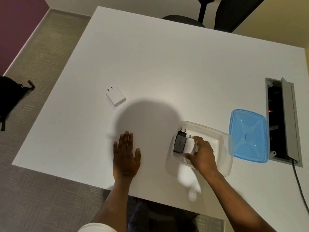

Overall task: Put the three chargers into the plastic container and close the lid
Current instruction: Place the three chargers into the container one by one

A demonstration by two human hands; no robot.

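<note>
A clear plastic container [224,148] stands open on the white table near the front right. Inside it, at the left end, lies a black charger [180,141] with its pins pointing away from me. Right beside it is a white charger [189,145], which my right hand [202,154] grips inside the container. Another white charger [115,96] lies alone on the table to the far left. The blue lid [249,135] rests flat on the table to the right of the container. My left hand [126,155] lies flat on the table, fingers apart, holding nothing.
An open cable hatch [282,121] with a power strip is set into the table right of the lid, with a cable running off the front edge. A black office chair [209,15] stands at the far side. A black bag [10,96] lies on the floor at left.
</note>
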